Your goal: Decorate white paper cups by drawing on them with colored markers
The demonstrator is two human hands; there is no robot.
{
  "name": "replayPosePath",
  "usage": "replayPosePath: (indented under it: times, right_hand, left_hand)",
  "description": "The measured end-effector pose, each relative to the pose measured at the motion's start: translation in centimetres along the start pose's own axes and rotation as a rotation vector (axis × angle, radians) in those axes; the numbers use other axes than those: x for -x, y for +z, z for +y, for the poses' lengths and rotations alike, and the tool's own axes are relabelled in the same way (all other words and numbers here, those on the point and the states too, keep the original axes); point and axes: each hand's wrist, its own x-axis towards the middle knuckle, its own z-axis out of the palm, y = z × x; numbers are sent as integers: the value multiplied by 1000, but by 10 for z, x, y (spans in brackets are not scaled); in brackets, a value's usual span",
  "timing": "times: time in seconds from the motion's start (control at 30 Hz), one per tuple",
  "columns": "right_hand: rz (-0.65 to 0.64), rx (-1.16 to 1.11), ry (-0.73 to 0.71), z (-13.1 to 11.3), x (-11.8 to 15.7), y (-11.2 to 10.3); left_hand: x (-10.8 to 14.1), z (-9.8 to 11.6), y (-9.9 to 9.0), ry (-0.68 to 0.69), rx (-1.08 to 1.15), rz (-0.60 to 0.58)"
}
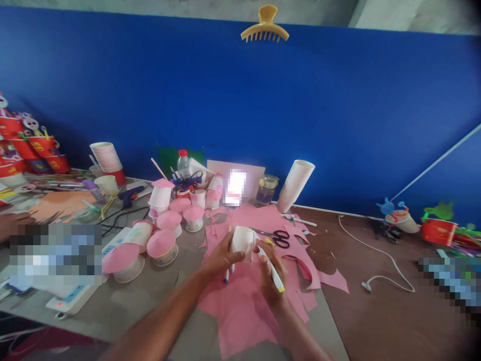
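A white paper cup is in my left hand, fingers closed on its left side and thumb across the front. My right hand grips a white marker with a yellow end, its other end close to the cup's right side. Whether the tip touches the cup I cannot tell. Pink paper in sheets and scraps spreads under both hands. A blue-ended pen lies just below the cup. Right of the cup are black-handled scissors.
Several small cups with pink cone tops stand on the left, beside a power strip. Stacked white cups lean at the back near a glass jar. A white cable crosses the brown table on the right. Another person's hand shows far left.
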Motion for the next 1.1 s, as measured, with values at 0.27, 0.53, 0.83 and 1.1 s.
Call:
replayPosePath:
  times: [0.27,0.53,0.83,1.1]
  right_hand:
    - [-38,-57,42,8,8,3]
    - [-49,-53,2,13,8,4]
    - [-26,-9,-30,13,7,5]
    - [-29,-13,-22,16,8,6]
  left_hand:
    - [1,10,8,28,-150,22]
    - [2,12,10,52,-211,21]
    - [3,13,9,61,-270,-1]
    - [4,15,11,27,-299,1]
